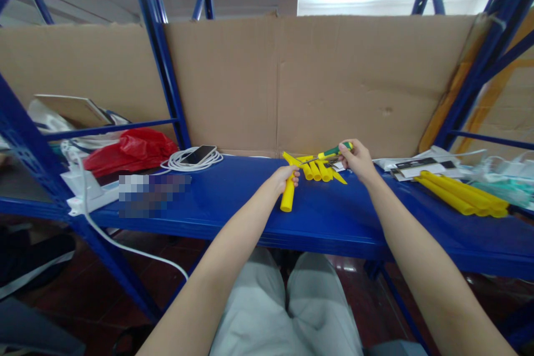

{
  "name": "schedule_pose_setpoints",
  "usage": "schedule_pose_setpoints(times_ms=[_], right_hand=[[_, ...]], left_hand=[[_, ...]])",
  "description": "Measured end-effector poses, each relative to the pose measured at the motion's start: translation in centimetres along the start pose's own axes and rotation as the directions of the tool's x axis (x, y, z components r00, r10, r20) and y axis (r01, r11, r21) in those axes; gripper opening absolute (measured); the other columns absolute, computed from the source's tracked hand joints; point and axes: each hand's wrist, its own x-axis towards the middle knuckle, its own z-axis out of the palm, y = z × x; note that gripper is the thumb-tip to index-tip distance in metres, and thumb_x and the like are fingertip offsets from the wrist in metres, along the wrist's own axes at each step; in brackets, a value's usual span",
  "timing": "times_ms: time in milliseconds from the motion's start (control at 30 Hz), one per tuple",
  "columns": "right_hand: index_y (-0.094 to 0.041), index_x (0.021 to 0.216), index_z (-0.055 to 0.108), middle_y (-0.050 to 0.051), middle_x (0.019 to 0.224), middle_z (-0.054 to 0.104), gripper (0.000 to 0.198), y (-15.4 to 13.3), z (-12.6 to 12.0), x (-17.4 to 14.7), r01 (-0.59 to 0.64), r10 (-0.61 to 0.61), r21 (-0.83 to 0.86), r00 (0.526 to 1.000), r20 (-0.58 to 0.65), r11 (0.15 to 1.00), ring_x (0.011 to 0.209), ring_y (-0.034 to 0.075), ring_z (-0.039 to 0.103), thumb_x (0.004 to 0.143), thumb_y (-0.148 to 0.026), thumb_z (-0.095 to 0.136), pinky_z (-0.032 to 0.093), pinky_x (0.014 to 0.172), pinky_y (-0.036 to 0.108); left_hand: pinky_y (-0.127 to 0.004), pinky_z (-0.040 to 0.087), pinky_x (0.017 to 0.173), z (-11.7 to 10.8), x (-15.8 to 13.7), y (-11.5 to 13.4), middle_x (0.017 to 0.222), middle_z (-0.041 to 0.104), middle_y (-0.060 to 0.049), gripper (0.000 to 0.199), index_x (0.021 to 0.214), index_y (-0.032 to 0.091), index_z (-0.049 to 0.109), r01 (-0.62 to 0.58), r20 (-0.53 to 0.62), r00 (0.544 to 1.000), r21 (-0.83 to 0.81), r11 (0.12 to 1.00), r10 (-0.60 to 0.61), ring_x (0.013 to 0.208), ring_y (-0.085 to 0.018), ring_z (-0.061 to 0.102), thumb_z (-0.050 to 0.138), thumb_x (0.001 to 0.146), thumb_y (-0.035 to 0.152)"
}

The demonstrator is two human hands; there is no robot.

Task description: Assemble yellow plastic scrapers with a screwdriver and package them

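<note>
At the centre of the frame, the left hand point(285, 177) is closed around a yellow tube point(287, 198) that rests on the blue shelf point(233, 206). Just right of it, the right hand point(356, 161) grips a green-and-yellow screwdriver point(329, 153), whose tip points left over a small pile of yellow pieces point(319, 169). More yellow tubes point(463, 193) lie at right, a phone point(198, 154) on a white cable point(183, 164) sits left of centre, and a red bag point(131, 153) is further left.

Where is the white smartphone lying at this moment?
In the head view, the white smartphone lies on a coil of white cable on the blue metal shelf, left of centre, between the red plastic bag and the left hand.
</note>
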Motion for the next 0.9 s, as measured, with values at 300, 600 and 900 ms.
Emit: schedule_pose_setpoints(times_ms=[300, 600, 900], right_hand=[[-0.023, 0.089, 0.046, -0.004, 0.059, 0.05, 0.044, -0.13, 0.08, -0.06, 0.009, -0.009, 0.001, 1.0, 0.013, 1.0, 0.042, 0.01, 0.044, 0.074, -0.063, 0.055, 0.037, 0.042, 0.024], [-0.023, 0.096, 0.047, -0.003, 0.062, 0.05, 0.045, -0.1, -0.11, -0.1, 0.034, -0.034, -0.027, 0.999, 0.017, 0.999, 0.043, 0.01, 0.044, 0.075, -0.062, 0.055, 0.037, 0.044, 0.025], [-0.021, 0.102, 0.049, -0.005, 0.06, 0.049, 0.049, 0.41, -0.08, 0.03, 0.131, -0.123, -0.078, 0.987, 0.105, 0.988, 0.044, 0.01, 0.046, 0.074, -0.059, 0.058, 0.037, 0.044, 0.023]], left_hand=[[-0.014, 0.022, 0.034, 0.21, -0.28, 0.2, 0.047, 0.034, 0.009, 0.017, 0.074, 0.019, 0.04, 0.016, 0.018, 1.0, -0.001, 1.0, -0.016, 0.03, -0.003, 0.028, 0.038, 0.087, 0.008], [-0.013, 0.022, 0.034, 0.04, -0.37, 0.21, 0.047, 0.034, 0.009, 0.018, 0.073, 0.018, 0.04, 0.01, 0.064, 0.998, -0.033, 0.999, -0.008, 0.03, -0.003, 0.027, 0.037, 0.087, 0.007], [-0.016, 0.023, 0.036, 0.21, -0.32, -0.04, 0.048, 0.037, 0.008, 0.015, 0.076, 0.018, 0.042, -0.012, -0.066, 0.998, 0.101, 0.995, 0.018, 0.031, -0.004, 0.03, 0.039, 0.086, 0.007]])
